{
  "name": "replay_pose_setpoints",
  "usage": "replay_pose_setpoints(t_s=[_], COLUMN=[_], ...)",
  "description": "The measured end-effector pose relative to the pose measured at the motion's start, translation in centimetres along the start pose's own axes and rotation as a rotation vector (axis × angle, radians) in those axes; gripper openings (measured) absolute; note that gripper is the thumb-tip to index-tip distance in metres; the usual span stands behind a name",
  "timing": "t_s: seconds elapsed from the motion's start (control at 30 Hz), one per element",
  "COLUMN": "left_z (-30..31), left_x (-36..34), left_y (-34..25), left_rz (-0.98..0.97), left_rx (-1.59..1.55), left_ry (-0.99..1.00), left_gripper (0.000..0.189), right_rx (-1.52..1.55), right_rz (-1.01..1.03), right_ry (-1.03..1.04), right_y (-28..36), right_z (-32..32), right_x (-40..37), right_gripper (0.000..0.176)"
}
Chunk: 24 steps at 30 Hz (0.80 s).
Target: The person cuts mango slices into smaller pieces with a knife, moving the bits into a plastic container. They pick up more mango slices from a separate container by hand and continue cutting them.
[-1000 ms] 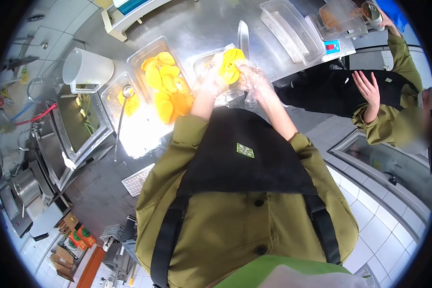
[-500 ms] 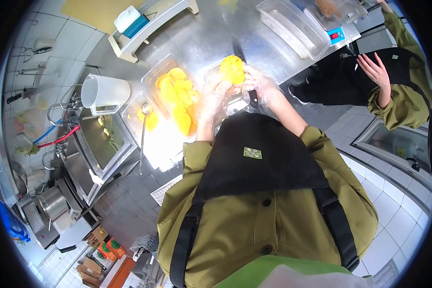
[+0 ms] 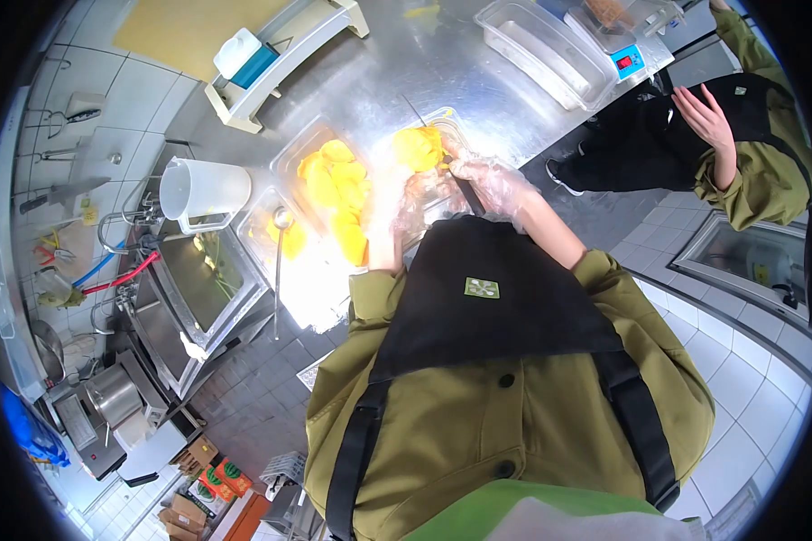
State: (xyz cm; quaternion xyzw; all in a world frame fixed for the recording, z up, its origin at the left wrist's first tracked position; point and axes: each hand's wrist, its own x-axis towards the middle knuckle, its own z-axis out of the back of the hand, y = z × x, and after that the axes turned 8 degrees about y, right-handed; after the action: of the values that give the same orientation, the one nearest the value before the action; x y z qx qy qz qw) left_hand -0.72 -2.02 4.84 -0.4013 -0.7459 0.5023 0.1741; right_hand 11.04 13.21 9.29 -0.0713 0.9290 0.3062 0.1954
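Observation:
My left hand (image 3: pixel 401 191), in a clear plastic glove, is closed around a peeled yellow mango (image 3: pixel 415 150). My gloved right hand (image 3: pixel 492 182) grips a knife by its dark handle (image 3: pixel 468 193), close against the fruit. Most of the blade is hidden behind the mango. Below both hands is a clear container (image 3: pixel 447 114), partly covered by them. Just left of my left hand, a clear tub (image 3: pixel 284 155) holds several yellow mango pieces (image 3: pixel 332 180). Glare washes out some of the detail around my left hand.
A smaller tub (image 3: pixel 248 221) with a long-handled ladle (image 3: pixel 281 257) stands beside a white pitcher (image 3: pixel 206 191). Sinks (image 3: pixel 209 279) lie to the left. At the back are a white rack (image 3: pixel 289 56), a clear bin (image 3: pixel 550 56) and a scale (image 3: pixel 628 63). A co-worker (image 3: pixel 704 135) stands at right.
The mango has moved slightly left and down in the view, and more of the container behind it shows. The knife has tilted, with less of its blade visible. The camera view has shifted a little.

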Motion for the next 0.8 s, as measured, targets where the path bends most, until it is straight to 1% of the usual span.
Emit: replay_pose_setpoints(t_s=[0.03,0.1,0.13,0.2,0.23,0.27,0.3,0.33,0.37,0.4,0.43,0.47,0.5,0.53,0.57,0.6,0.63,0.67,0.7,0.73,0.77,0.8], left_z=[0.1,0.0,-0.1,-0.4,-0.5,-0.6,-0.6,0.2,1.5,1.5,1.1,0.5,-0.4,-0.8,-1.0,-1.1,-1.1,-1.0,-0.8,-0.6,-0.4,-0.1], left_x=[-0.1,-0.2,-0.2,-0.2,-0.3,-0.4,-0.5,-0.3,0.1,0.3,0.4,0.6,0.6,0.6,0.6,0.7,0.7,0.6,0.6,0.5,0.3,0.2], left_y=[0.1,0.1,0.1,0.1,0.3,0.6,0.8,1.5,2.4,1.9,1.8,1.7,1.1,0.9,0.7,0.7,0.9,1.0,1.1,1.3,1.5,1.6], left_rz=[0.010,0.021,0.029,0.036,0.039,0.037,0.035,0.040,0.026,0.014,0.022,0.015,0.009,0.021,0.014,0.007,0.017,0.056,0.097,0.111,0.081,0.051], left_rx=[-0.069,-0.183,-0.231,-0.288,-0.290,0.022,0.336,0.337,0.304,0.270,0.273,-0.004,-0.280,-0.278,-0.231,-0.183,-0.179,-0.086,0.009,0.016,0.224,0.432], left_ry=[-0.015,-0.029,-0.033,-0.042,-0.045,-0.114,-0.180,-0.182,-0.104,-0.025,-0.026,-0.043,-0.062,-0.064,-0.067,-0.068,-0.069,-0.105,-0.140,-0.141,-0.145,-0.144], left_gripper=[0.025,0.025,0.025,0.025,0.025,0.026,0.028,0.028,0.030,0.033,0.033,0.031,0.029,0.029,0.026,0.025,0.025,0.024,0.023,0.023,0.026,0.029], right_rx=[0.002,0.027,0.028,-0.307,-0.305,-0.691,-1.072,-1.033,-1.030,-1.023,-1.013,-0.985,-0.976,-1.108,-1.239,-1.229,-1.307,-1.383,-1.370,-1.393,-1.414,-1.397], right_rz=[-0.001,-0.048,-0.049,-0.140,-0.144,0.033,0.219,0.193,0.189,0.107,0.026,0.084,0.077,0.087,0.099,0.094,0.032,-0.033,-0.038,-0.099,-0.159,-0.164], right_ry=[-0.001,0.108,0.107,-0.055,-0.056,-0.262,-0.467,-0.470,-0.468,-0.445,-0.421,-0.421,-0.424,-0.363,-0.299,-0.302,-0.314,-0.323,-0.324,-0.267,-0.209,-0.210], right_y=[-0.3,-0.8,-0.6,0.1,-1.0,-3.1,-4.3,-1.4,0.1,1.2,1.5,-0.3,0.0,0.9,1.7,2.1,2.3,2.5,2.8,3.1,3.2,3.0], right_z=[0.4,1.5,1.9,2.5,4.2,6.9,8.3,2.9,1.1,0.0,-0.3,2.5,2.3,1.5,0.9,0.5,0.1,0.0,0.0,0.2,0.6,1.1], right_x=[0.1,0.0,-0.1,-0.3,0.6,2.2,3.1,0.0,-1.3,-2.2,-2.4,-1.2,-1.4,-1.8,-2.1,-2.3,-2.5,-2.7,-2.7,-2.5,-2.3,-2.1], right_gripper=[0.063,0.058,0.058,0.049,0.049,0.034,0.024,0.022,0.022,0.034,0.046,0.050,0.050,0.052,0.055,0.055,0.058,0.061,0.061,0.063,0.065,0.065])
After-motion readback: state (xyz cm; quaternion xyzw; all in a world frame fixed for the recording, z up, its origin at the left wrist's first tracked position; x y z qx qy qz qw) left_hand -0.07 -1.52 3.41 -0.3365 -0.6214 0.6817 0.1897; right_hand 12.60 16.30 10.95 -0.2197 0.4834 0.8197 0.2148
